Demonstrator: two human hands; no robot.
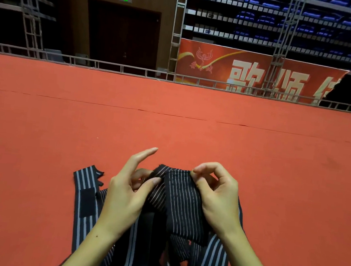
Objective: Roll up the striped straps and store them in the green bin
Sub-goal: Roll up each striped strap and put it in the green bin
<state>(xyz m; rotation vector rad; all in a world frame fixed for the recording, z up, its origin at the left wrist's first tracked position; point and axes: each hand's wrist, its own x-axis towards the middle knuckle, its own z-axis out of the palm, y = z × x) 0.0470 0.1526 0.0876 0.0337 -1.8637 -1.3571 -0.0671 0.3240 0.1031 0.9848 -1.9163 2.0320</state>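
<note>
2 hands (174, 199) pinch 1 striped strap (180, 202) | L (127, 195) thumb+fingers, R (216, 202) top edge | more straps (85, 201) on red carpet (277, 168)

straps (180, 202): black, pale stripes | carpet (192, 135): red | seats (331, 26): blue

Striped straps (85, 199) on red carpet (192, 135)

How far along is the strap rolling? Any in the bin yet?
Early. Done: nothing visible; no rolled strap, and no green bin in view. In hand: left hand and right hand pinch the top of one pink-striped strap, still unrolled. Left: the grey-striped strap and others lie loose on the red carpet.
</note>
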